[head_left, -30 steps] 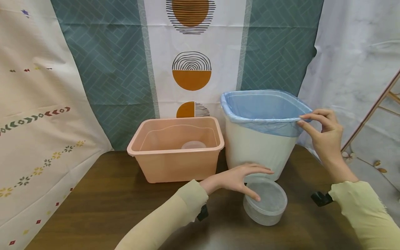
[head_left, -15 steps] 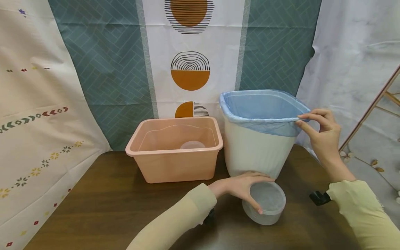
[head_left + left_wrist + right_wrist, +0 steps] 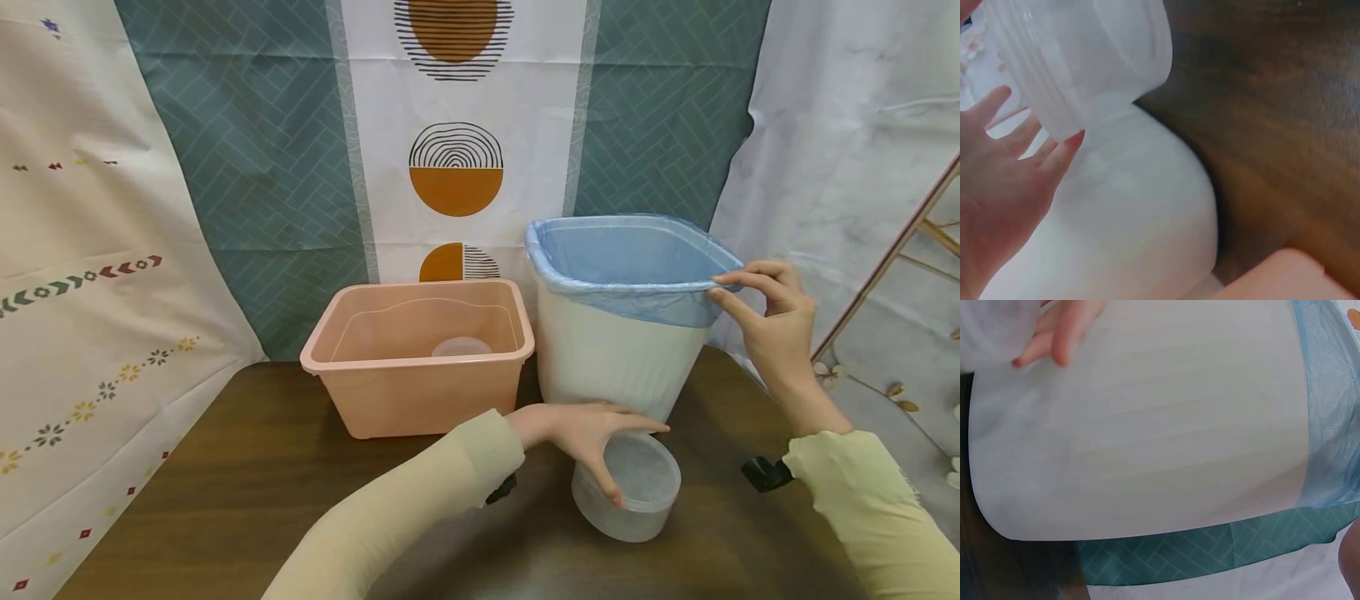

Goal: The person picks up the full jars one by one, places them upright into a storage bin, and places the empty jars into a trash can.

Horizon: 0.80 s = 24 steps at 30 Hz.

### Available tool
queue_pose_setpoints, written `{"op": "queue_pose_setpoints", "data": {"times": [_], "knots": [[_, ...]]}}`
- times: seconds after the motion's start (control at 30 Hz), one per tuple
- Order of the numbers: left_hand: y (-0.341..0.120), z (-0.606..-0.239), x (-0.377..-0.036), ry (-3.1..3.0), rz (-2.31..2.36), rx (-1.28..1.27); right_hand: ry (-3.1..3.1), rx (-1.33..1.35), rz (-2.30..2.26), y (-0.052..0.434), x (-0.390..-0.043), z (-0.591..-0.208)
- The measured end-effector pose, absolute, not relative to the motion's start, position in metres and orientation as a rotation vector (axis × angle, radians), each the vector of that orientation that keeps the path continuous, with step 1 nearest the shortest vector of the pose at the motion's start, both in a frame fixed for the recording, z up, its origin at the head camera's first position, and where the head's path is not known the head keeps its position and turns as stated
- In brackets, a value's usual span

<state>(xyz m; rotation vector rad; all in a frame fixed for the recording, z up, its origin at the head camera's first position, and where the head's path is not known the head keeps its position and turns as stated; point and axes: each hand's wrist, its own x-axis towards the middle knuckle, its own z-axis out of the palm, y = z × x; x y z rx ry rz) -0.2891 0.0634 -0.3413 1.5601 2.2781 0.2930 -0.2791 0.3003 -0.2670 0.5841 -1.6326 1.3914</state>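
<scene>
My left hand (image 3: 609,452) grips a round clear plastic container (image 3: 633,497), thumb on its near side and fingers over its far rim. The container is tilted just above the brown table (image 3: 247,492), in front of a white bin (image 3: 611,362). In the left wrist view the container (image 3: 1079,56) hangs over my palm (image 3: 997,187), with the bin's wall (image 3: 1141,225) behind. My right hand (image 3: 722,287) pinches the blue liner (image 3: 630,258) at the bin's right rim. The right wrist view shows the bin's wall (image 3: 1147,431) and the liner's edge (image 3: 1329,425).
A pink plastic tub (image 3: 420,392) stands left of the bin, with a small clear round piece (image 3: 461,347) inside. Patterned curtains hang behind the table. A wooden frame (image 3: 892,267) leans at the far right. The table's front left is bare wood.
My left hand has come down onto the clear container, closed round it and tipped it up and a little leftward. My right hand has kept its hold on the liner.
</scene>
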Motion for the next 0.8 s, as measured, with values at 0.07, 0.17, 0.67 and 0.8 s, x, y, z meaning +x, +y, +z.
{"op": "queue_pose_setpoints", "data": {"times": [0.07, 0.17, 0.67, 0.8], "knots": [[0.061, -0.333, -0.287, 2.263, 0.281, 1.523, -1.635, 0.584, 1.379, 0.300, -0.280, -0.267], [0.056, -0.322, -0.285, 2.260, 0.236, 1.488, -1.630, 0.596, 1.371, 0.301, -0.281, -0.267], [0.027, -0.309, -0.281, 2.336, 0.217, 1.443, -1.616, 0.601, 1.382, 0.297, -0.276, -0.265], [0.021, -0.303, -0.279, 2.351, 0.185, 1.430, -1.613, 0.602, 1.395, 0.298, -0.276, -0.266]]}}
